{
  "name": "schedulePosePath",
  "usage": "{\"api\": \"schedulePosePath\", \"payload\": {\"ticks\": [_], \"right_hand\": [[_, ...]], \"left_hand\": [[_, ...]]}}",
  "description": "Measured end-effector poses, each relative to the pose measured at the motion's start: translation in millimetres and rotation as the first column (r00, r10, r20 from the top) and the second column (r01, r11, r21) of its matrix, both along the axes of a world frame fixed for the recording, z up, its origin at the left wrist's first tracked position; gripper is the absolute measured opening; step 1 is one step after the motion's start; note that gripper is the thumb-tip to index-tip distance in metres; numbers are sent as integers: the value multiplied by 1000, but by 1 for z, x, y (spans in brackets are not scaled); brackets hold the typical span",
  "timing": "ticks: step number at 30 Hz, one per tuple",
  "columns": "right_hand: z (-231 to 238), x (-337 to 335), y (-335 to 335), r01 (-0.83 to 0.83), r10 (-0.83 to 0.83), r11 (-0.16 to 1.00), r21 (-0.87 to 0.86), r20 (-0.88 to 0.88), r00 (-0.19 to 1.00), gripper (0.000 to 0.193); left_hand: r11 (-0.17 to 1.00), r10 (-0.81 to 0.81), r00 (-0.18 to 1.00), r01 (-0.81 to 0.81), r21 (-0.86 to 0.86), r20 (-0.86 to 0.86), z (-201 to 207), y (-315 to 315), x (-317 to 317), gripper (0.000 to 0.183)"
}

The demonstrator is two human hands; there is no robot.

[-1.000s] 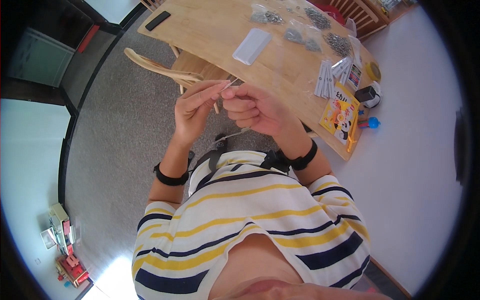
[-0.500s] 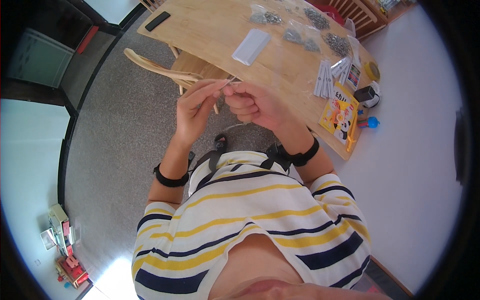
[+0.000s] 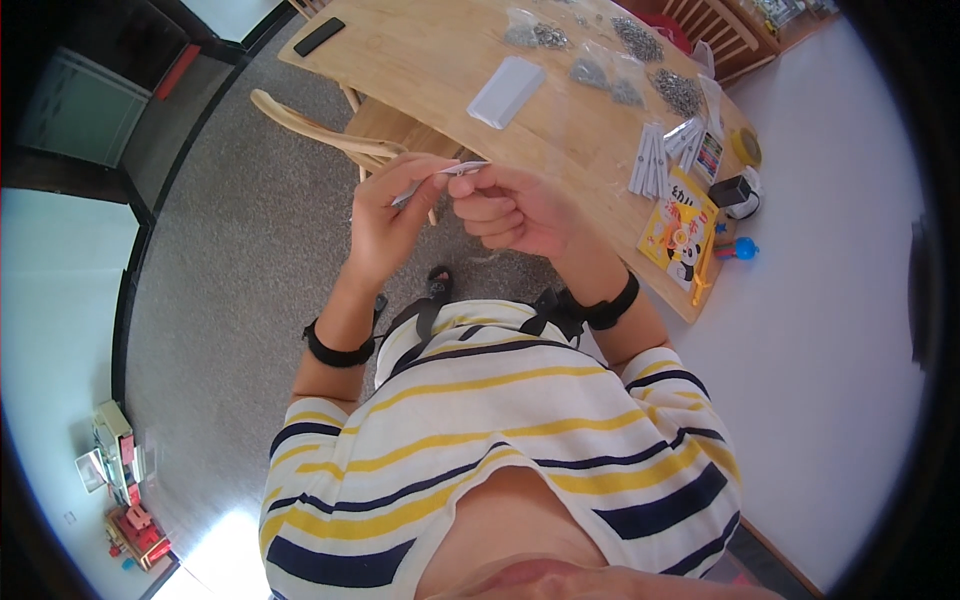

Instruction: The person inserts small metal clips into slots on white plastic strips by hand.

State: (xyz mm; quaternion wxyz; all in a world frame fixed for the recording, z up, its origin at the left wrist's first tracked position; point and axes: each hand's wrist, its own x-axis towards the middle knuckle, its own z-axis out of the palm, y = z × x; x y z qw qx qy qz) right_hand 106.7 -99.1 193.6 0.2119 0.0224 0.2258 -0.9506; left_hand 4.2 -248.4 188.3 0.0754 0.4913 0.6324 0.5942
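A narrow white paper strip is held up between my two hands, near the table's front edge. My left hand pinches it between thumb and fingers, and part of it shows below the fingers. At the strip's right end my right hand is closed, thumb and forefinger on the strip, other fingers curled in. A small dark spot shows on the strip; what it is I cannot tell. On the table lie a stack of white paper strips and, to the right, several white strips with small round metal pieces.
Piles of small metal parts and clear plastic bags lie on the wooden table. A yellow booklet, a tape roll and a black box are at the right. A wooden chair stands left; a black phone-like object lies far left.
The white strip has turned so more of its face shows between my hands and below the left fingers. My right hand has shifted slightly right; both hands still grip it.
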Motion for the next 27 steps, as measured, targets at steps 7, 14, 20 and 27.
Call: {"api": "schedulePosePath", "payload": {"ticks": [7, 14, 20, 27], "right_hand": [[-8, 1, 3, 10, -12, 996, 91, 27, 1000, 20], [-14, 7, 6, -3, -4, 988, -156, -48, 999, 23], [-25, 5, 5, -112, 68, 906, -409, -121, 990, 25], [-16, 9, 1, -83, 75, 978, -191, -51, 996, 29]], "left_hand": [[999, 19, 998, -22, -49, -54, 6, 4, 1, 14], [995, 97, 947, -90, 36, -307, 5, 8, -1, 17], [996, 77, 956, -61, 63, -282, 6, 11, 0, 16], [994, 5, 971, 21, 106, -240, 4, 10, -5, 18]]}}
